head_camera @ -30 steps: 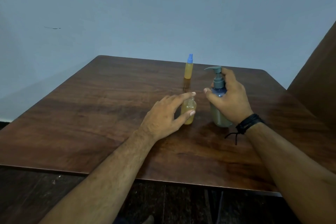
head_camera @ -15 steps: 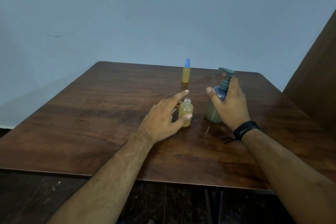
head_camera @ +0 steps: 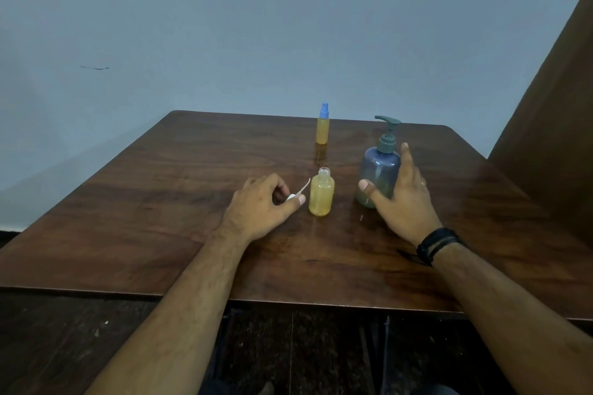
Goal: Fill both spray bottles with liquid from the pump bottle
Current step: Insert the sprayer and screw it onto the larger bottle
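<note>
A wooden table (head_camera: 192, 202) is seen from above and in front, with three bottles standing upright on it. The short open spray bottle (head_camera: 321, 192), filled with yellow-orange liquid almost to its shoulder and left uncapped, is placed near the middle, between the two hands. Just to its left, a small white spray cap (head_camera: 291, 197) with its thin dip tube slanting up and right toward the bottle neck is pinched by the curled fingers of the left hand (head_camera: 261, 207). The bottle itself is not touched by that hand. The pump bottle (head_camera: 378, 175) is found to the right, its nozzle pointed left; it is touched by the right hand (head_camera: 401, 199), whose fingers are held fairly straight against its right side while the thumb is spread toward its lower front. A taller capped spray bottle (head_camera: 322, 125), blue-topped and already holding yellow liquid, is set well behind the open one, toward the far edge.

Filling is judged to be essentially done. The coming move turns on the open neck, which lies up and right of the cap; the bottle's long axis is vertical, so the tube must be stood upright and lowered straight in. The left hand is the nearer one
</note>
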